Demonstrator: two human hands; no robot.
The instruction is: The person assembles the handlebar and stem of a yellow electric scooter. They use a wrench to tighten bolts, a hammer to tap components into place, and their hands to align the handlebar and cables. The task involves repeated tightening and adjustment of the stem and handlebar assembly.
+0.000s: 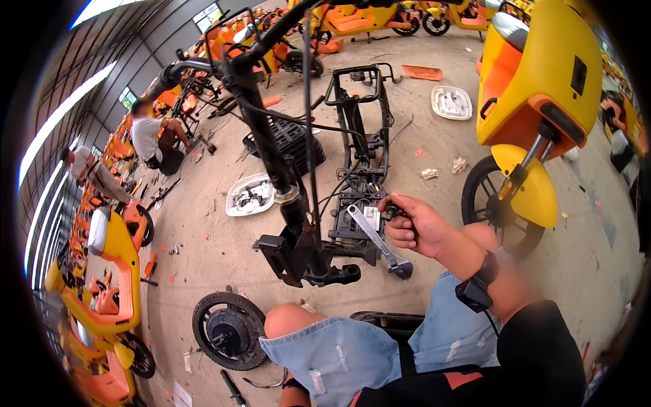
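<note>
My right hand [417,227] is raised over the near end of a stripped black scooter frame [366,146]. Its fingers close round a small black part [392,212], whose exact kind I cannot make out. Just left of that hand, an adjustable wrench [371,234] lies slanted over the frame's end, its jaw toward me. A black steering column with handlebar [261,129] stands upright in front of me. Of my left arm only the wrist [291,386] shows, low beside my left thigh; the fingers are hidden.
A motor wheel [228,331] lies by my left knee. White trays, one with small parts [249,197] and another [451,103], sit on the floor near a black crate [288,139]. A yellow scooter [536,88] stands at right. Two people [152,136] work at left.
</note>
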